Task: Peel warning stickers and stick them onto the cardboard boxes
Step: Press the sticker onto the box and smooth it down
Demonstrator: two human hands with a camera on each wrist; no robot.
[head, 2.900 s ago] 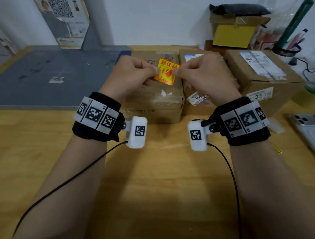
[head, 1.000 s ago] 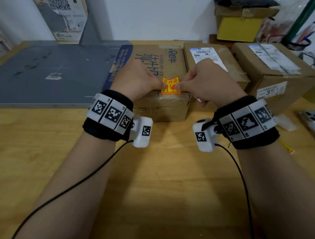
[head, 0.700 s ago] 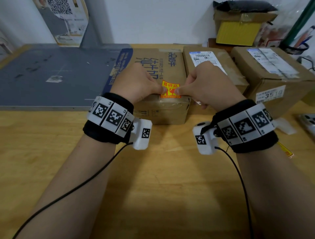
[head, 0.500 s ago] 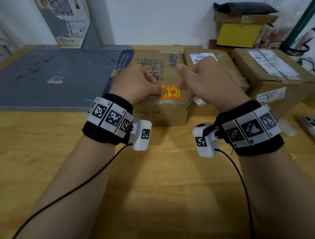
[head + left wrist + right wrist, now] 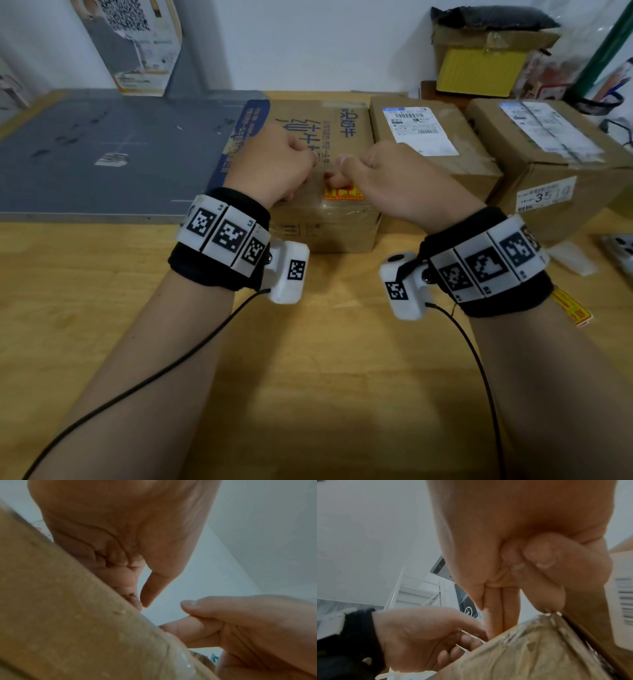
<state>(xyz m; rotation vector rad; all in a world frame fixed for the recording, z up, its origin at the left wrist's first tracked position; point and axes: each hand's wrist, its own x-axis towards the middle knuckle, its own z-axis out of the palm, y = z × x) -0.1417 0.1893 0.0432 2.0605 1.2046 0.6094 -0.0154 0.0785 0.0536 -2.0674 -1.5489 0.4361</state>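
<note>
On the nearest box our sticker lies flat near its front edge. Our right hand presses it with curled fingers; our left hand rests fisted beside it, each grip holding nothing. Two boxes look unstickered.

Earlier pinched aloft between both hands, warning sticker now stuck flat near the 6 o'clock edge of the cardboard box; right hand curled, fingers pressing down on it; left hand let go, curled at 9 o'clock.
</note>
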